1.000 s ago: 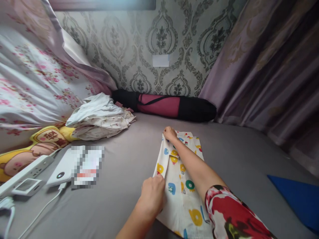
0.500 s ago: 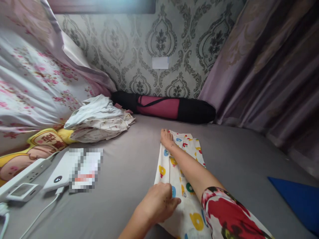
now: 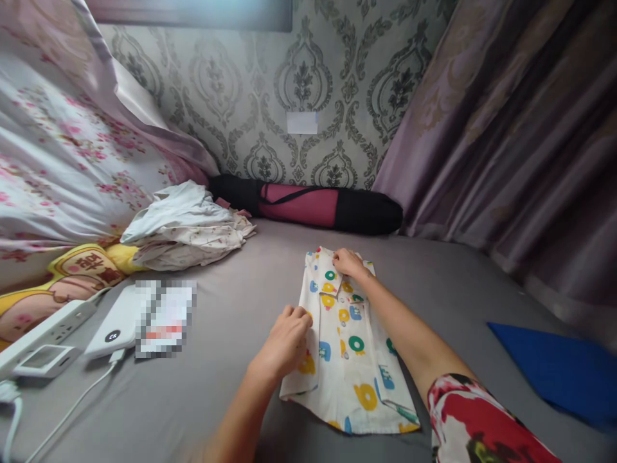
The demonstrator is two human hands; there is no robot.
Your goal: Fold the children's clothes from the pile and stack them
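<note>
Here, a patterned shirt (image 3: 354, 373) lies with its sides folded in on the grey sheet (image 3: 216, 386). The person's left hand (image 3: 288, 339), fingers loosely bent, rests at its left edge; the right hand (image 3: 349, 263), half curled, touches the collar (image 3: 330, 276). Whether either hand grips cloth, one cannot tell.

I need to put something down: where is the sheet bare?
Bare patches lie between the clothes pile and the shirt, and between right forearm and blue item. Crowded: far left (power strip, power bank, pillow), and the shirt, with left hand and right hand on it.
</note>
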